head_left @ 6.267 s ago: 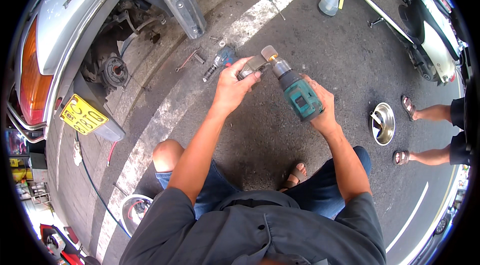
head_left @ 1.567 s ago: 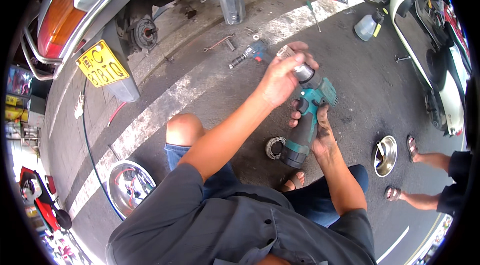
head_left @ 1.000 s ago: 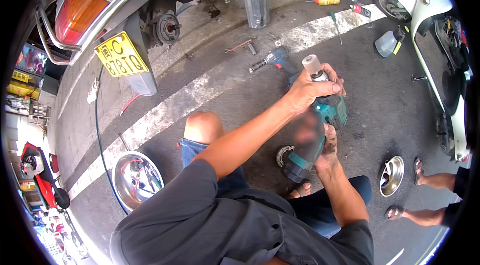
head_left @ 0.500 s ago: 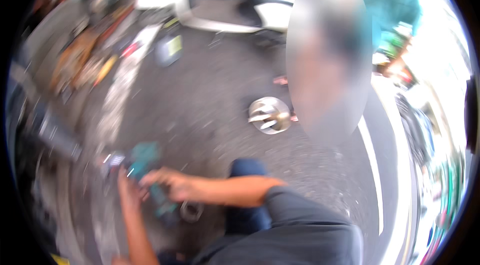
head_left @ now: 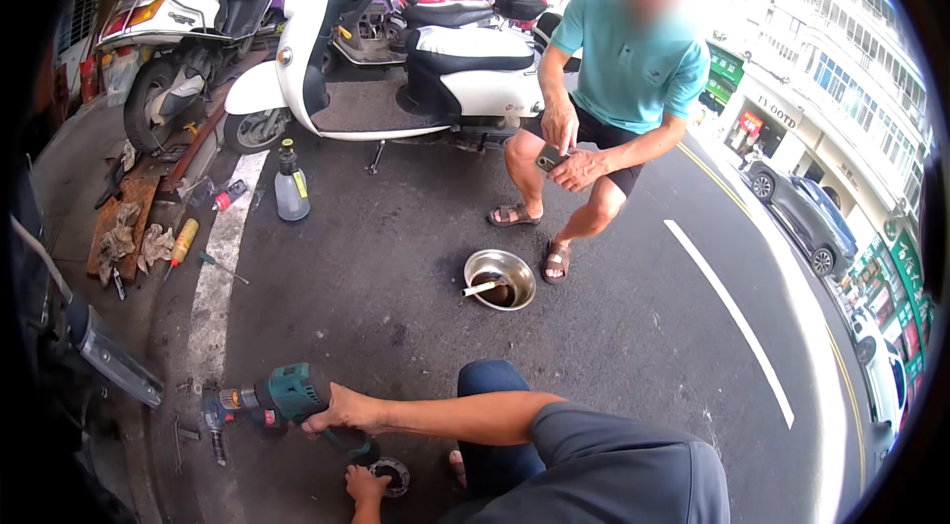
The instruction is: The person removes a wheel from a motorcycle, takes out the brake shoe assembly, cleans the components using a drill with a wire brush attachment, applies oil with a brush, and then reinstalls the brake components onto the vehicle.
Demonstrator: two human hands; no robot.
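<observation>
My right hand (head_left: pixel 341 411) is wrapped round the handle of a teal cordless power drill (head_left: pixel 295 390), whose nose points left, low over the road. Just below it, my left hand (head_left: pixel 366 484) has its fingers bent over the left edge of a round, dark ring-shaped part (head_left: pixel 393 476) near my foot. Close to the drill's nose lies a blue-and-black tool (head_left: pixel 212 413), partly overlapped by it. What sits in the drill's tip is too small to make out.
A steel bowl (head_left: pixel 524 272) with dark liquid and a light stick stands ahead. Beyond it a person in a teal shirt (head_left: pixel 633 59) crouches with a phone. A spray bottle (head_left: pixel 291 190), screwdriver (head_left: pixel 224 268) and white scooter (head_left: pixel 475 89) are farther off; a parked vehicle's part (head_left: pixel 114 356) is at left.
My left hand has left the drill's front and moved right and down to the round part. My right hand now holds the drill by its handle. The view has tilted up and sharpened.
</observation>
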